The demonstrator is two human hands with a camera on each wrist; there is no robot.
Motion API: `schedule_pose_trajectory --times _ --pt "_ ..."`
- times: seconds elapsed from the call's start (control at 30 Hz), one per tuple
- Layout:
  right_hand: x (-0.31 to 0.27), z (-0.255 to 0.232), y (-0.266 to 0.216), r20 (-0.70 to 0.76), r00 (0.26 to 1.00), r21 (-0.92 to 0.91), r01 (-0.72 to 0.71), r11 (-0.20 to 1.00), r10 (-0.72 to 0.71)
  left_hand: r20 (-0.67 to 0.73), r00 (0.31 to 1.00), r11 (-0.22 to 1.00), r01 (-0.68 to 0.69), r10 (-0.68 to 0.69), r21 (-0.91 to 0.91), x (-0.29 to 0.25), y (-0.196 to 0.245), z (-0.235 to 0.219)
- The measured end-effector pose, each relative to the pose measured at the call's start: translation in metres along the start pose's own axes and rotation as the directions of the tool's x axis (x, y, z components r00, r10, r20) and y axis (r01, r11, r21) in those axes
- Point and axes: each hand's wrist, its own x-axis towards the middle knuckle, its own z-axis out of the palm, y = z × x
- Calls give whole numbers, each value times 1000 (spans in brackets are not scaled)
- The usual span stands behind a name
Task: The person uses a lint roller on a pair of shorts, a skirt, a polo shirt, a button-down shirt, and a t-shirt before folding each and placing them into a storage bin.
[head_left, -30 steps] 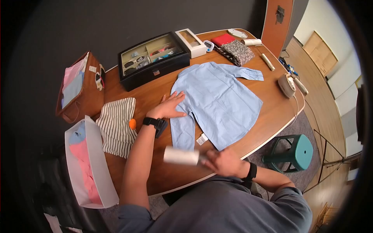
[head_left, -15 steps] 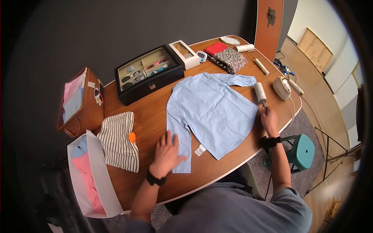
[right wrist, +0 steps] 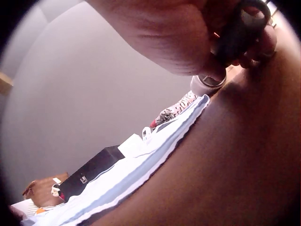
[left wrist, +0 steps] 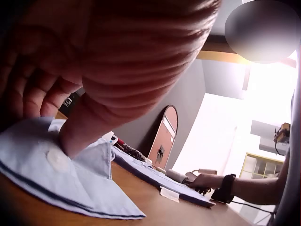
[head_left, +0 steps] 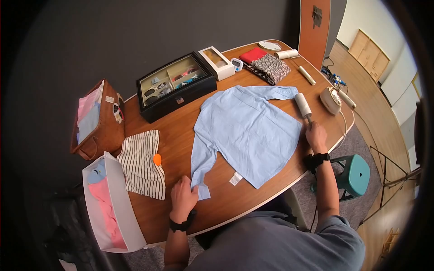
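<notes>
A light blue shirt (head_left: pixel 246 131) lies spread on the wooden table, one sleeve toward my left hand (head_left: pixel 183 197). That hand pinches the sleeve's cuff (left wrist: pixel 35 165) near its button, the thumb (left wrist: pixel 80 129) on top of the cloth. My right hand (head_left: pixel 316 137) grips a lint roller (head_left: pixel 303 106) by its dark handle at the shirt's right side. The white roll stands out beyond the fingers, close to the other sleeve's end. In the right wrist view, the roll (right wrist: pixel 203 87) is partly hidden behind the hand.
Left of the shirt lie a striped cloth (head_left: pixel 143 167) with an orange piece, a white bin (head_left: pixel 124 212) of clothes and a brown basket (head_left: pixel 105 122). A black display case (head_left: pixel 181 97) stands behind. At the right are a garment steamer (head_left: pixel 331 100) and a green stool (head_left: pixel 357 176).
The right hand has carried the lint roller from the front of the table to the shirt's right side. The left hand has moved down from the shirt to the cuff and bent the sleeve.
</notes>
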Motion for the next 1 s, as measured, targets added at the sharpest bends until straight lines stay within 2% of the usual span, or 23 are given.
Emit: schedule_pose_trajectory --times 0.07,0.1,0.17,0.2,0.23,0.27,0.3,0.33,0.4,0.43,0.47,0.53,0.6,0.67,0.73,0.77,0.8,0.83,0.87,0.9,0.93,0.97,1.0 --pt "1 -3 -3 3 1000 -19 10 1000 -10 155 988 1000 3 -4 7 -2 -10 -2" --pt "-2 -4 -5 1 1000 -17 10 1000 -10 153 988 1000 2 -3 7 -6 -14 -4" --pt "-18 -29 -33 -126 989 -81 65 995 -75 224 975 928 70 15 -367 -12 -18 -10" --pt "-30 -40 -50 -93 983 -74 154 985 -160 214 977 928 65 16 -367 -13 -13 -17" --pt "-49 -41 -60 -219 906 29 377 926 -362 267 962 740 142 52 -658 -18 -3 -26" --pt "-70 -40 -70 -247 796 184 598 780 -552 308 946 460 228 106 -858 -26 7 -35" --pt "-98 -53 -93 -141 754 429 631 646 -642 249 956 449 155 158 -880 -31 22 -45" --pt "-122 -62 -116 -173 620 611 677 410 -766 189 965 439 93 182 -894 -34 34 -49" --pt "-163 -96 -159 -86 458 688 669 280 -885 -8 916 440 -201 402 -875 -33 55 -53" --pt "-172 -99 -171 -107 407 681 695 231 -907 -38 864 413 -277 501 -867 -33 65 -58" --pt "-177 -101 -179 -131 352 671 719 179 -927 -63 769 388 -389 636 -836 -29 70 -63" --pt "-180 -105 -184 -160 360 700 698 152 -919 -132 674 350 -529 727 -773 -31 74 -75" --pt "-180 -118 -182 -157 322 767 635 90 -934 -372 763 274 -568 528 -776 -31 64 -72" --pt "-180 -132 -176 -198 369 769 633 89 -908 -394 843 335 -515 367 -789 -27 38 -64" --pt "-176 -148 -174 -166 308 923 383 -38 -937 -284 926 530 -376 250 -760 -23 28 -60" --pt "-175 -155 -172 -151 271 954 292 -69 -951 -285 926 529 -376 249 -760 -21 23 -57" --pt "-174 -159 -171 -151 268 954 292 -69 -952 -139 916 662 -370 375 -652 -19 17 -51" --pt "-172 -162 -171 -236 260 959 217 -181 -936 29 886 766 -384 463 -515 -17 11 -44" --pt "-170 -165 -169 -319 259 946 140 -291 -912 26 886 767 -384 462 -514 -15 6 -35" --pt "-167 -170 -166 -342 259 940 82 -332 -903 45 879 794 -405 474 -454 -12 2 -24" --pt "-160 -176 -162 -356 211 934 36 -357 -910 64 872 816 -426 486 -390 -9 1 -17" --pt "-155 -183 -155 -408 238 910 26 -414 -882 -34 876 812 -461 482 -358 -7 3 -16" --pt "-152 -191 -150 -457 265 883 17 -470 -849 -35 875 812 -462 483 -357 -4 1 -16"
